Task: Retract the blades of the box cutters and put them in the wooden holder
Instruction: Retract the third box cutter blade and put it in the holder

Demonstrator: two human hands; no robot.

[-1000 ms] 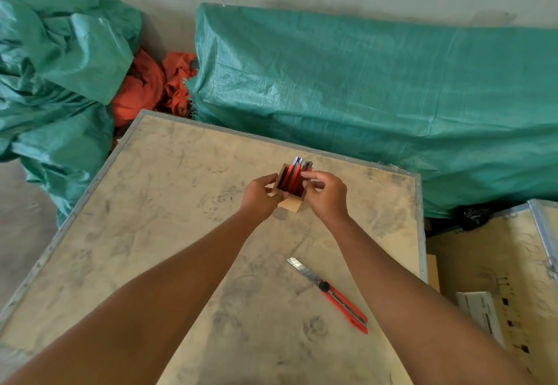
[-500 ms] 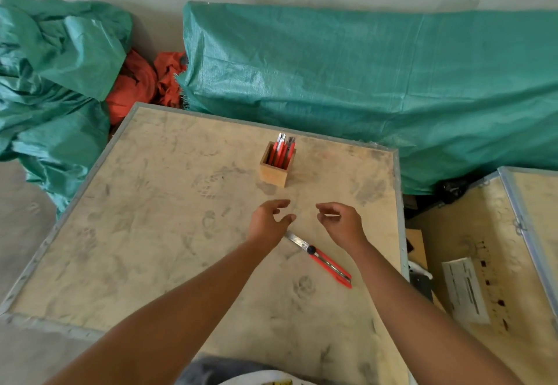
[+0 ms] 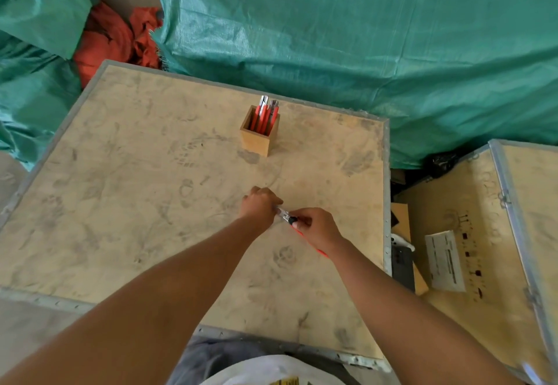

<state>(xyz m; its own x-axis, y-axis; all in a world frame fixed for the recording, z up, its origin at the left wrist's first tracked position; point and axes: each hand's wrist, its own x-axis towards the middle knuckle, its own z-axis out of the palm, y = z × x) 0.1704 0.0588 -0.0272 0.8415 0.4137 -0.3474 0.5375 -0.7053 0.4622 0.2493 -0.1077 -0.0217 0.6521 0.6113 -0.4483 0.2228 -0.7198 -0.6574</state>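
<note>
A small wooden holder (image 3: 256,140) stands at the back of the crate top, with several red box cutters (image 3: 265,113) upright in it. One more red box cutter (image 3: 289,218) lies low over the crate top in the middle. My right hand (image 3: 317,228) grips its red handle, with the thumb by the black slider. My left hand (image 3: 260,205) pinches the metal blade end. Only a short piece of blade and the handle's red tail show between and below my hands.
The work surface is a plywood crate top (image 3: 120,203) with metal edging. A second crate (image 3: 471,248) with a paper label sits to the right. Green tarpaulin (image 3: 362,37) and orange cloth (image 3: 111,40) lie behind.
My hands left the holder, came back toward me and closed on the box cutter that lay loose on the crate top. The holder stays put.
</note>
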